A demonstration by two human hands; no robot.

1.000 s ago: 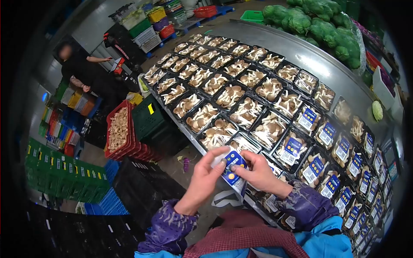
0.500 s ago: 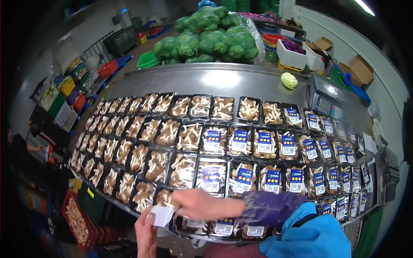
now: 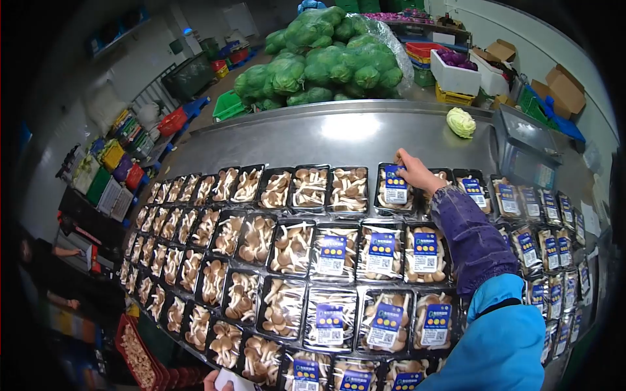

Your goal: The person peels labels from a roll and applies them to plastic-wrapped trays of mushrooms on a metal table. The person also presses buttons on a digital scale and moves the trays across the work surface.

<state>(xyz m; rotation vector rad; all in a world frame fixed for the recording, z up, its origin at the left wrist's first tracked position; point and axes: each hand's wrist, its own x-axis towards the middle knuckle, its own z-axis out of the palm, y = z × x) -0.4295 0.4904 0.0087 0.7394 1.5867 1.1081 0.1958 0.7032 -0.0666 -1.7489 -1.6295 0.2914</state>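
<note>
My right hand (image 3: 417, 174) reaches to the back row, its fingers closed at the upper right edge of a blue and white label (image 3: 395, 185). This label lies over a wrapped black tray of mushrooms (image 3: 385, 207). At the bottom edge, my left hand (image 3: 211, 380) is mostly out of frame and grips white label paper (image 3: 233, 380). Near it sits an unlabelled mushroom tray (image 3: 262, 360). Rows of similar trays cover the bench; those toward the right carry labels, while many at the left are bare. My right sleeve hides some trays.
The trays stand on a steel bench (image 3: 287, 137). A pale cabbage (image 3: 461, 122) and a scale (image 3: 525, 146) are at the back right. Netted green cabbages (image 3: 319, 65) pile up beyond. A red crate (image 3: 138, 358) sits at lower left, near another person's hand (image 3: 73, 304).
My right hand has moved from beside the left hand's white paper to the back row, where a previously bare tray now has a label over it. The view has shifted, leaving my left hand lower.
</note>
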